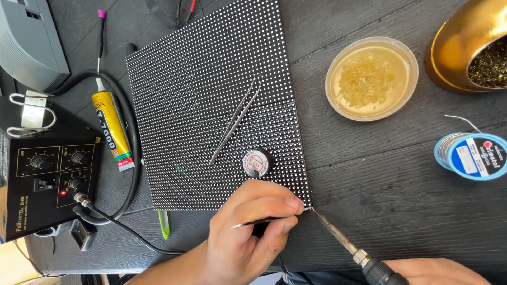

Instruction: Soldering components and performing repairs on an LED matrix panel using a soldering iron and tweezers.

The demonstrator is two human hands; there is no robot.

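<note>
Tweezers sit pinched in our left hand, fingers clamped tight on them so the tips land right at the bottom corner of the dotted LED panel, which lies flat on the dark counter. Our right hand is mostly out of frame, wrapped shut around the soldering iron, angled low so its tip meets that same corner. A spare pair of tweezers and a small round tin rest on the panel within easy reach, and the flux dish and solder spool sit off to the right.
</note>
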